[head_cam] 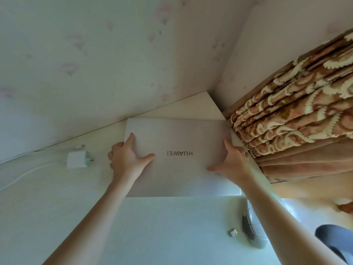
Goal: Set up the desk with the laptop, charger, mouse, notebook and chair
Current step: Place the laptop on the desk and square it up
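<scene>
Silver laptop (179, 159), lid shut, lies on the desk (57, 207) near the curtain (286, 121); left hand (128, 159) and right hand (231, 163) clamp its sides. Shoved further right, it could tip off the edge.

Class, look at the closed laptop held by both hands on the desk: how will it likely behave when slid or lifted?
The laptop looks like a thin, flat slab, so probably stiff, not floppy. Its smooth lid and the pale glossy desk suggest it slides easily. The left hand and right hand grip opposite edges, hinting it is awkward or heavy for one hand.
</scene>
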